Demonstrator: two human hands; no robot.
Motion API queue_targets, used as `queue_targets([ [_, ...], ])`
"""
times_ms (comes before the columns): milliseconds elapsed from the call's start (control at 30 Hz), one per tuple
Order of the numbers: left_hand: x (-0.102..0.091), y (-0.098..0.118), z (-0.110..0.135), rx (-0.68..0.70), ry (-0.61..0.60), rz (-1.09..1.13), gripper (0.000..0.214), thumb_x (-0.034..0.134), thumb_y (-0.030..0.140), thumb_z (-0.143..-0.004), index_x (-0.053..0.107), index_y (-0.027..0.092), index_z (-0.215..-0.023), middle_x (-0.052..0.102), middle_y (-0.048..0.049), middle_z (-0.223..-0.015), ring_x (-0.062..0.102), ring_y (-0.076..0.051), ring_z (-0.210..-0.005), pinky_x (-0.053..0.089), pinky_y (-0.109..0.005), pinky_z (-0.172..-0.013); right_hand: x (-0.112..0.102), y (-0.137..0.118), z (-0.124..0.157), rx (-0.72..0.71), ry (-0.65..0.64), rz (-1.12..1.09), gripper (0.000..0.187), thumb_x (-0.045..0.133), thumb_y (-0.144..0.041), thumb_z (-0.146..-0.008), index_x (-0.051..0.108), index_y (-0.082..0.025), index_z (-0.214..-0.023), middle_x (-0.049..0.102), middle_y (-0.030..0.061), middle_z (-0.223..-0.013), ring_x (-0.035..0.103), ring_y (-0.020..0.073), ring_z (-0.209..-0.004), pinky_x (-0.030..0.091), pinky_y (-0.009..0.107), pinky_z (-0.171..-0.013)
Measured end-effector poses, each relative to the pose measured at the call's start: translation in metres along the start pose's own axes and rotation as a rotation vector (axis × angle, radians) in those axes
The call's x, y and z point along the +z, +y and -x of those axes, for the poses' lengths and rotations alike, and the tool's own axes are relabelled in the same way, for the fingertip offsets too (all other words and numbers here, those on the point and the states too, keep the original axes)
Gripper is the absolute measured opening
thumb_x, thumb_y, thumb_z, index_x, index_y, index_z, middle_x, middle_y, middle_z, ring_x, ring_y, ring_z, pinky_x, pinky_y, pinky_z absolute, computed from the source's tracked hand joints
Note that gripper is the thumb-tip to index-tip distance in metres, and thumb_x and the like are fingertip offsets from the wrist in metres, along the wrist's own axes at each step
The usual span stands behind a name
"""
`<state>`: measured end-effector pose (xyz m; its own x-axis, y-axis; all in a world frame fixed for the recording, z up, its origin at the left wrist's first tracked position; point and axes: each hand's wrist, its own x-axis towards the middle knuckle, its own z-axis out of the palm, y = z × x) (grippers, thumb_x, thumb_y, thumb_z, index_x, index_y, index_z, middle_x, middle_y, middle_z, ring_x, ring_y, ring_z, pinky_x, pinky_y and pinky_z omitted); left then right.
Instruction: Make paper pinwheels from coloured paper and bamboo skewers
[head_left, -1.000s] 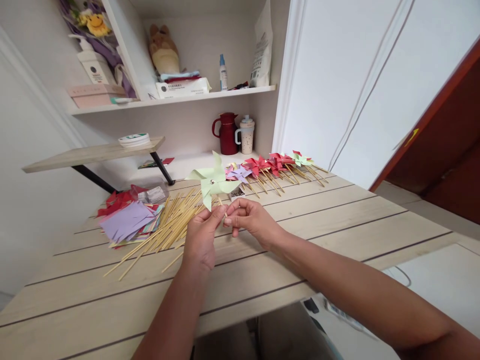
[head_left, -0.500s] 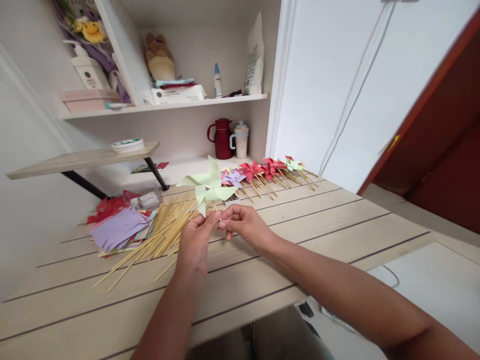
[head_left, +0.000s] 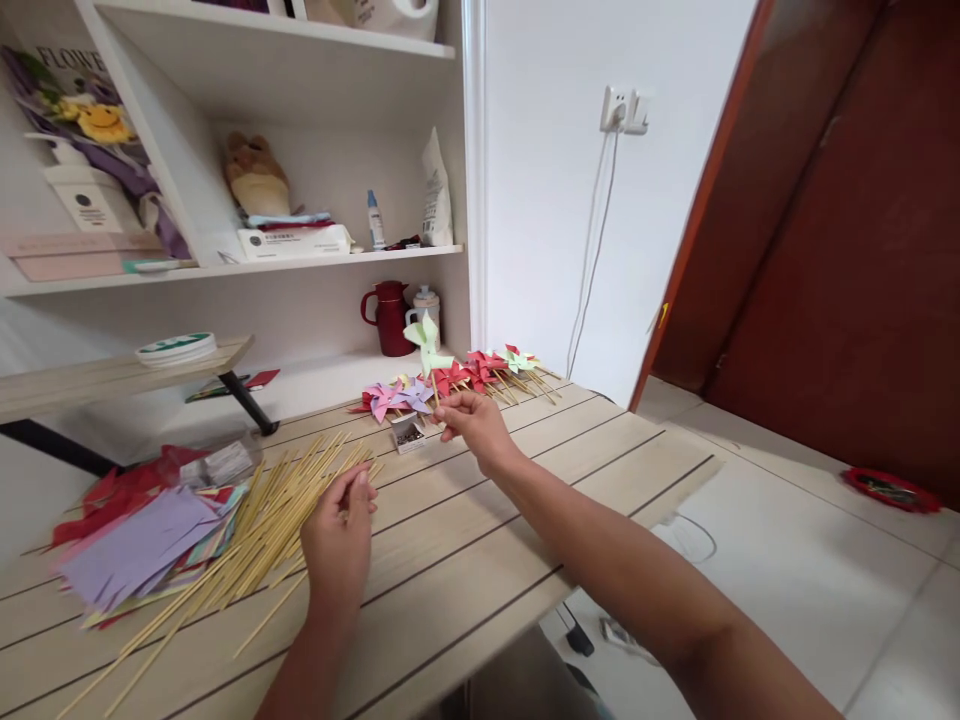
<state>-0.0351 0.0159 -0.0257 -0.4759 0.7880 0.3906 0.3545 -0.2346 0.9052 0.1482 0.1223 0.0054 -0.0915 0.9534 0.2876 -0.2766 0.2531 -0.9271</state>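
Toward the far edge of the wooden worktop (head_left: 465, 570), right of its middle: right hand (head_left: 476, 425) grasping a pale green pinwheel (head_left: 427, 345) by its stick, pinched between thumb and fingers, the paper vanes uppermost. Left hand (head_left: 341, 520) released — fingers loosely curled, palm turned inward — at the right side of a spread of thin wooden sticks (head_left: 285, 530); whether it touches them, cannot tell.

Just left of the right hand, a small open box (head_left: 409, 438) with small dark pieces inside. Along the far edge, reaching toward the far right corner, a row of finished pinwheels (head_left: 472, 375): pink, purple, red, pale green, overlapping, sticks pointing nearer the person.

Left part of the worktop: a stack of purple paper sheets (head_left: 139, 545) over other colours, red paper (head_left: 127, 490) behind, a clear container (head_left: 225, 462) beside it. Beyond the far edge — a dark red jug (head_left: 390, 318), lidded cup (head_left: 427, 300) next to it.
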Motion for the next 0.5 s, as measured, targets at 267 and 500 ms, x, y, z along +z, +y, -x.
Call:
queue_targets([
  [267, 0.017, -0.014, 0.014, 0.484, -0.262, -0.231, 0.015, 0.066, 0.03, -0.085, 0.081, 0.031, -0.09, 0.08, -0.0047, -0.084, 0.072, -0.024, -0.075, 0.05, -0.033, -0.075, -0.093, -0.008, -0.053, -0.016, 0.382, 0.737, 0.013, 0.06, -0.027, -0.085, 0.07, -0.018, -0.085, 0.074, 0.0028, -0.078, 0.067, 0.0155, -0.066, 0.048, 0.027, -0.068],
  [500, 0.025, -0.03, 0.021, 0.915, -0.421, -0.481, 0.027, 0.05, 0.019, -0.097, 0.076, 0.025, -0.096, 0.08, -0.0014, -0.086, 0.072, -0.019, -0.067, 0.051, -0.032, -0.064, -0.134, 0.024, -0.063, 0.176, 0.538, 1.069, 0.019, 0.056, -0.02, -0.086, 0.074, -0.021, -0.087, 0.075, 0.0062, -0.085, 0.067, 0.0228, -0.09, 0.045, 0.029, -0.074],
])
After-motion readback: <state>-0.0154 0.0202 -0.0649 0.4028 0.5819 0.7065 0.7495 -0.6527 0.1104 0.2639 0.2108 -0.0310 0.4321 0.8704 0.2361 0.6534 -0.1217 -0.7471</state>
